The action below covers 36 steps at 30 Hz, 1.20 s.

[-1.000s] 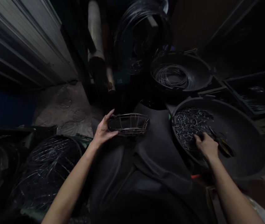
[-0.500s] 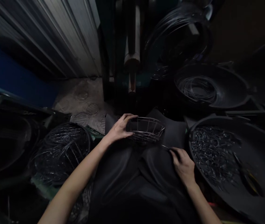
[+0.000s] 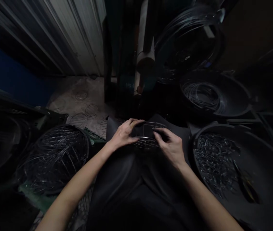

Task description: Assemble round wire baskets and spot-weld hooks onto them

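A round wire basket (image 3: pixel 147 138) with thin metal ribs rests on its side over the dark apron on my lap. My left hand (image 3: pixel 124 134) is closed on its left end, thumb on the lower rim and fingers on the upper one. My right hand (image 3: pixel 171 142) reaches into the basket's open side from the right, thumb and fingers pinched together. The thin wire piece seen in these fingers a moment ago is mostly hidden by them now.
A black basin (image 3: pixel 268 154) at my right holds many small bent wire pieces (image 3: pixel 215 163) and pliers (image 3: pixel 247 186). Behind it, another basin holds coiled wire (image 3: pixel 202 94). Wire parts (image 3: pixel 61 144) fill a container at my left. A machine shaft (image 3: pixel 146 48) stands ahead; wire rings (image 3: pixel 91 110) lie on the floor.
My right hand has moved left and up from beside the lap to the wire basket, bringing the thin wire piece. My left hand keeps its hold, and the view has shifted slightly.
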Available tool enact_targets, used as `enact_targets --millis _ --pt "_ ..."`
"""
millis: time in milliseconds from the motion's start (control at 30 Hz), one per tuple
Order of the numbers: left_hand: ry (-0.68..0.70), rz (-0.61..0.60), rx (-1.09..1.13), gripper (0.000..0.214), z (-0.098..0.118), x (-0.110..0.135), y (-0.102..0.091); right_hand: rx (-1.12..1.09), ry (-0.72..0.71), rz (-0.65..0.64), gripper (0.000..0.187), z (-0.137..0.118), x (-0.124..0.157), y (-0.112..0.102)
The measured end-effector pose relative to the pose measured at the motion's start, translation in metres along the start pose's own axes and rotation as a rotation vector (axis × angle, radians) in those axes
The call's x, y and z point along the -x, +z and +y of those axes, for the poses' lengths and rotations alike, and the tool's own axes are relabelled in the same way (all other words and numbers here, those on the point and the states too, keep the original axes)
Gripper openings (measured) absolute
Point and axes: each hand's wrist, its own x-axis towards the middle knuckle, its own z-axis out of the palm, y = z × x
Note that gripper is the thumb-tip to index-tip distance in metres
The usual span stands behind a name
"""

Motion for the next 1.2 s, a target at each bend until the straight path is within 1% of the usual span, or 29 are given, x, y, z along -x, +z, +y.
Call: enact_targets --millis 33,100,167,233,267,333,400,433,467,567,633,700,767,800,867,933,967,1033,1100,1167,1200 --pt "0.005 0.005 0.004 0.067 0.0 0.001 0.0 -0.02 0.015 -0.006 0.018 -0.001 0.001 0.001" --pt "0.018 0.003 0.014 0.065 0.0 0.001 -0.001 -0.125 0.122 -0.053 0.02 -0.004 0.004 -0.002" --pt "0.028 -0.003 0.031 0.064 0.0 0.001 -0.001 -0.257 0.249 -0.084 0.029 -0.007 0.008 -0.006" --pt "0.022 0.0 0.054 0.065 0.001 0.0 0.0 -0.332 0.314 -0.075 0.038 -0.007 0.012 -0.011" --pt "0.014 0.01 0.067 0.066 0.001 0.0 0.001 -0.337 0.328 -0.073 0.038 -0.006 0.015 -0.013" --pt "0.011 0.043 0.09 0.07 -0.001 0.002 0.004 -0.3 0.342 -0.077 0.03 -0.003 0.02 -0.016" --pt "0.024 0.1 0.109 0.081 -0.008 0.009 0.01 -0.193 0.31 -0.047 0.024 -0.001 0.025 -0.017" --pt "0.027 0.138 0.118 0.088 -0.013 0.014 0.014 -0.107 0.253 -0.008 0.022 -0.001 0.026 -0.017" --pt "0.022 0.178 0.128 0.096 -0.019 0.021 0.017 -0.003 0.164 0.043 0.02 -0.001 0.025 -0.016" --pt "-0.055 0.281 0.146 0.112 -0.039 0.045 0.028 0.316 -0.222 0.19 0.013 -0.004 0.015 -0.003" --pt "-0.122 0.308 0.143 0.115 -0.05 0.059 0.033 0.481 -0.451 0.229 0.012 -0.003 0.002 0.014" --pt "-0.17 0.289 0.123 0.115 -0.057 0.068 0.036 0.651 -0.574 0.203 0.013 0.001 -0.01 0.032" --pt "-0.217 0.239 0.079 0.114 -0.061 0.07 0.037 0.796 -0.601 0.149 0.015 0.007 -0.019 0.046" --pt "-0.239 0.208 0.053 0.115 -0.062 0.07 0.036 0.841 -0.596 0.129 0.016 0.011 -0.022 0.05" --pt "-0.271 0.148 0.016 0.117 -0.065 0.068 0.035 0.866 -0.577 0.114 0.019 0.017 -0.025 0.051" --pt "-0.272 0.108 0.023 0.121 -0.068 0.065 0.034 0.823 -0.552 0.145 0.021 0.022 -0.025 0.045" --pt "-0.261 0.105 0.043 0.122 -0.07 0.063 0.034 0.784 -0.525 0.187 0.022 0.024 -0.024 0.04" --pt "-0.209 0.16 0.126 0.121 -0.072 0.055 0.035 0.684 -0.424 0.31 0.023 0.024 -0.021 0.03" --pt "-0.125 0.281 0.252 0.116 -0.069 0.043 0.033 0.577 -0.291 0.435 0.024 0.021 -0.018 0.021" --pt "-0.039 0.404 0.354 0.111 -0.056 0.029 0.024 0.47 -0.173 0.534 0.024 0.019 -0.016 0.014" --pt "-0.002 0.442 0.374 0.108 -0.047 0.023 0.017 0.415 -0.129 0.576 0.023 0.019 -0.016 0.011"
